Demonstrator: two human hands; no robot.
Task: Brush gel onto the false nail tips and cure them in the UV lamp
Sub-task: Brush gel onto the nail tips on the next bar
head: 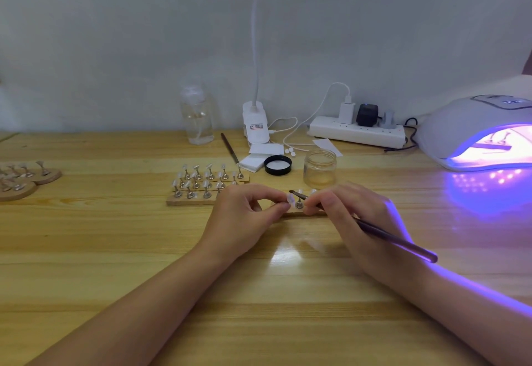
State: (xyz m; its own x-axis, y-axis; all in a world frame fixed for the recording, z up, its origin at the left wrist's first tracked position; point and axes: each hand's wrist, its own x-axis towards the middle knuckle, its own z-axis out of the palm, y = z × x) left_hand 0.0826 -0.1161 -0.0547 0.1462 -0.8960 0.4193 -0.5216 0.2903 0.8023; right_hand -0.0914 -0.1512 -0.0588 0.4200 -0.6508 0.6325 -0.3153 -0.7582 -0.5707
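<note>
Wooden surface [115, 250], pale planks, carrying a nail-work set.

Item, in hand: one clear false nail tip [290, 200] on a small metal stand [299, 204], seated on a wooden strip [290, 213] at centre. Left hand [247, 219]: grip pinching at the tip's left edge, thumb and forefinger pressed together around it. Right hand [351, 210]: grip pinching a dark brush [374, 229] near its head, bristles lying just over the stand, handle trailing to the near right.

Handling, judged: tip is light, thin and slick, likely to flex or pop off its stand; best steadied by its edges or by the stand, keeping fingers off the top face where gel goes. Brush is stiff and slender; a hold near the ferrule gives control.

Item: gel jar [319, 167], open, just beyond the hands; black lid [278, 165] beside it to the left.

Item: further tips on stands, wooden block [201, 184], left of centre; more on round bases [26, 178] at far left.

Item: UV lamp [478, 132], far right, lit violet, stands visible inside.

Sundries: second brush [229, 147], clear bottle [198, 115], power strip [357, 132], white pads [256, 161].
</note>
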